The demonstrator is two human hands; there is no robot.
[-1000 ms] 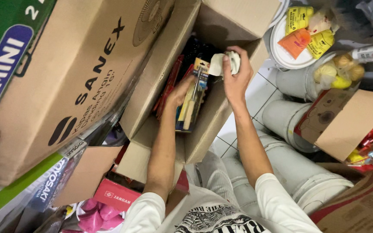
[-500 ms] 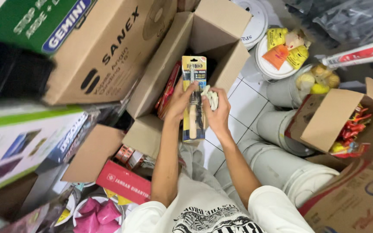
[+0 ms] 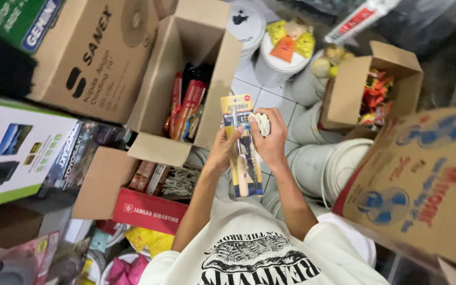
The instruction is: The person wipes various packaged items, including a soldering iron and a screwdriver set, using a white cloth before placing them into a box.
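Gripping a carded tool pack (image 3: 242,150) now lifted clear of the open cardboard box (image 3: 186,79), the left hand (image 3: 221,150) steadies it while the right hand (image 3: 270,140) clutches a white cloth (image 3: 263,122) against it.

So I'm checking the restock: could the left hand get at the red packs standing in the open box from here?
Probably yes, but not straight away: the left hand is gripping the long carded tool pack. The red packs stand uncovered in the open box just beyond it.

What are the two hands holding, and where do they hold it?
The left hand holds a long packaged tool by its left edge, near the middle. The right hand pinches its upper right edge and also has a small white thing tucked in its fingers.
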